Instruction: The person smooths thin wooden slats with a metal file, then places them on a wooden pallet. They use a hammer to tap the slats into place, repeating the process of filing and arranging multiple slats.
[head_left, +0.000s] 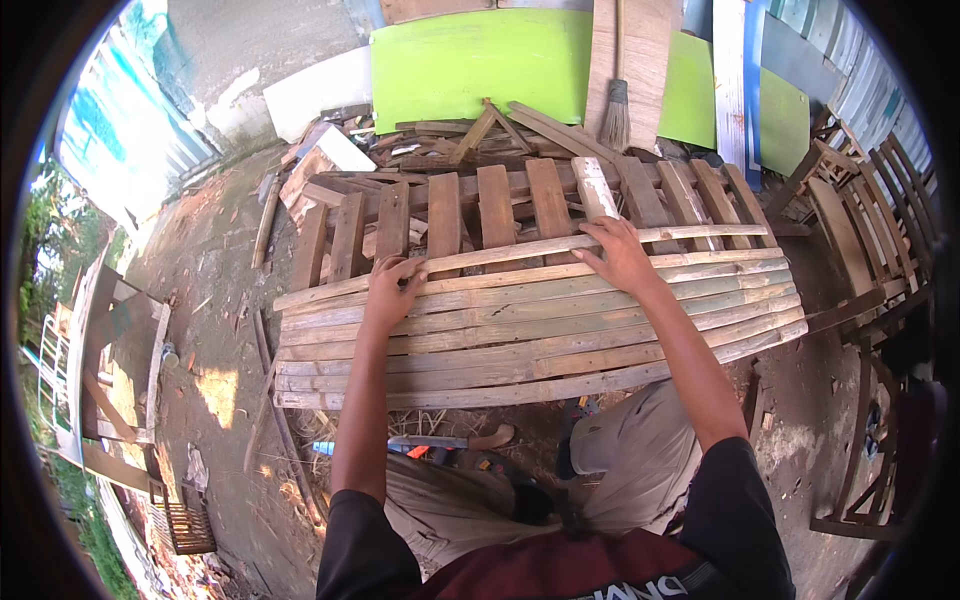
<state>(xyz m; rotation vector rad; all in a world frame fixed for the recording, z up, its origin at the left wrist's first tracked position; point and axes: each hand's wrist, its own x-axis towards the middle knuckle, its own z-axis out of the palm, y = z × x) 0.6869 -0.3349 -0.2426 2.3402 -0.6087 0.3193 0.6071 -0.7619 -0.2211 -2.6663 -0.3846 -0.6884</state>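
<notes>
A long pale bamboo slat (505, 251) runs crosswise over a row of brown wooden boards (495, 205). My left hand (395, 292) is closed on the slat left of its middle, with thumb and forefinger curled at its edge. Further right, my right hand (622, 258) grips the same slat, fingers over its far edge and thumb on the near side. Several more weathered bamboo slats (520, 330) lie side by side nearer to me, forming a surface. A narrow gap separates the held slat from them along part of its length.
Scrap wood (450, 145) is heaped behind the boards, before a green panel (480, 70). A broom (616, 115) leans there. Wooden chair-like frames (860, 240) stand at right, a wooden frame (155, 370) at left. Tools (430, 442) lie on the ground by my legs.
</notes>
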